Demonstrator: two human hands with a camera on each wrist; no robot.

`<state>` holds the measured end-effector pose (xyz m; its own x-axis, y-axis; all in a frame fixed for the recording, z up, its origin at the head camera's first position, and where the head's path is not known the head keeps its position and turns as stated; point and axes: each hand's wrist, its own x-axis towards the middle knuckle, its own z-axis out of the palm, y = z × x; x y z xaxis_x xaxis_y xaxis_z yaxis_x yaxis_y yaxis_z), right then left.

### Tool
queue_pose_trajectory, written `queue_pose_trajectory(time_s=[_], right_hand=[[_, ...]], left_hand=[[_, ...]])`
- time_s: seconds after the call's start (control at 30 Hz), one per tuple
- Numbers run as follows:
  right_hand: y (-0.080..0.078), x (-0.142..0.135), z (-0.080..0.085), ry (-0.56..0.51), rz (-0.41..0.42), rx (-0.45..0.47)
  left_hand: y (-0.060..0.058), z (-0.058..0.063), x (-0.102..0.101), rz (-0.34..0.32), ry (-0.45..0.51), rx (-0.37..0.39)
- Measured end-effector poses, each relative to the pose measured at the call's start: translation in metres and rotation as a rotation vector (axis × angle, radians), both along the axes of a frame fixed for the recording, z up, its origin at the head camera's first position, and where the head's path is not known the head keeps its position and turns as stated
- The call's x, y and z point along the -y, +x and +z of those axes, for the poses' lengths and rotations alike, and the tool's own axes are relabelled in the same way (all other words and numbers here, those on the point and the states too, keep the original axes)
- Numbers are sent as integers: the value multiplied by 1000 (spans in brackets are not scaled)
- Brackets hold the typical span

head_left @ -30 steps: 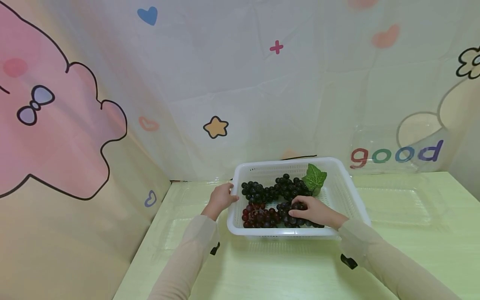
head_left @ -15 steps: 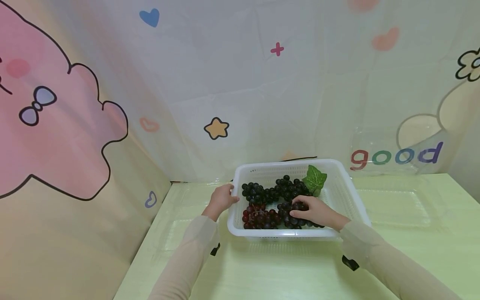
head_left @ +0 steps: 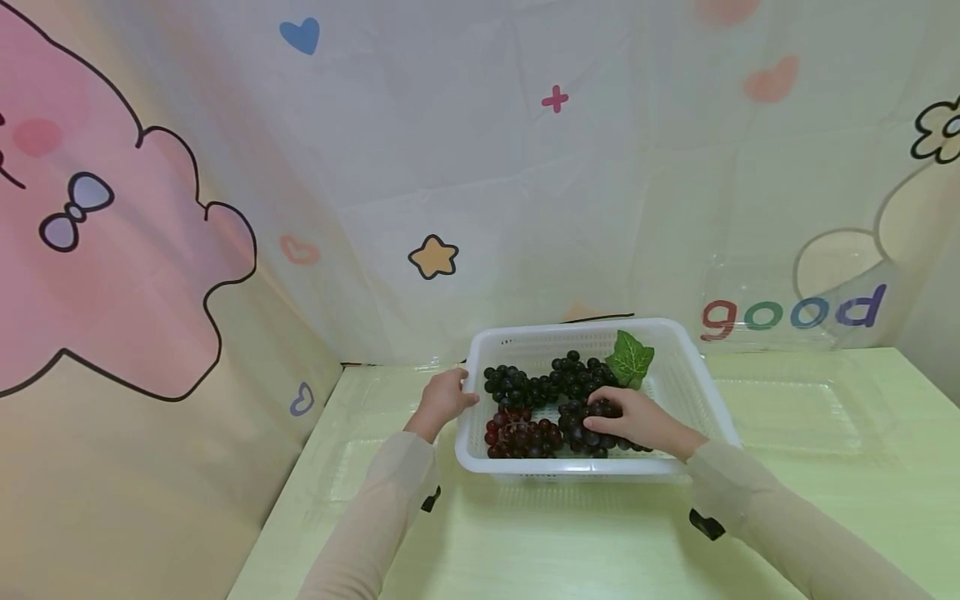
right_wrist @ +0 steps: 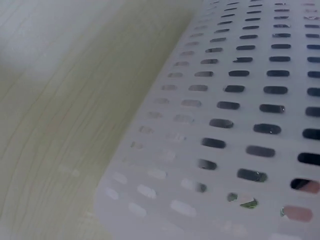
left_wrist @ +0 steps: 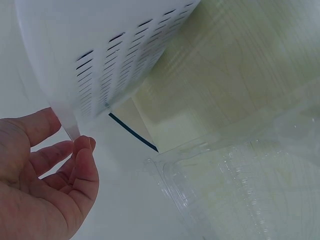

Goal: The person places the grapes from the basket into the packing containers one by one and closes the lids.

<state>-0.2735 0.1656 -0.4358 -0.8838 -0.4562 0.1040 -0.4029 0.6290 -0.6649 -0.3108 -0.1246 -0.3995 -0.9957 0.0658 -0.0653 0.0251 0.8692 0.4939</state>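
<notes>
A white slotted plastic basket (head_left: 585, 467) holds bunches of grapes. My left hand (head_left: 442, 400) pinches its left rim between thumb and fingers, as the left wrist view also shows at the basket wall (left_wrist: 55, 60). Inside, at the front, the fingers and thumb of my right hand (head_left: 641, 423) grip a dark purple bunch of grapes (head_left: 576, 432), partly hidden under the hand. Red grapes (head_left: 525, 437) lie left of that bunch. Behind are black grapes (head_left: 573, 379) with a green leaf (head_left: 630, 360). In the right wrist view the basket's slotted side (right_wrist: 250, 125) hides most of the hand.
The basket stands on a pale wood-grain table (head_left: 570, 542), close to a printed curtain (head_left: 525, 208) behind. Clear plastic (head_left: 795, 412) lies over the table at the right, and more clear plastic sheet (left_wrist: 185, 190) shows at the left side.
My right hand has shifted slightly to the right, and the dark purple bunch has moved a little with it. My left hand stays on the rim.
</notes>
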Motion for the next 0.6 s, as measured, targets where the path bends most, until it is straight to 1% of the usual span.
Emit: queue_pose_trajectory(time_s=[0.2, 0.37, 0.6], right_hand=[[0, -1, 6, -3, 2, -13], [2, -1, 12, -2, 3, -11], [4, -1, 16, -10, -11, -20]], left_hand=[[1, 1, 0, 2, 8, 3], [1, 1, 0, -3, 2, -9], [0, 0, 0, -7, 3, -13]])
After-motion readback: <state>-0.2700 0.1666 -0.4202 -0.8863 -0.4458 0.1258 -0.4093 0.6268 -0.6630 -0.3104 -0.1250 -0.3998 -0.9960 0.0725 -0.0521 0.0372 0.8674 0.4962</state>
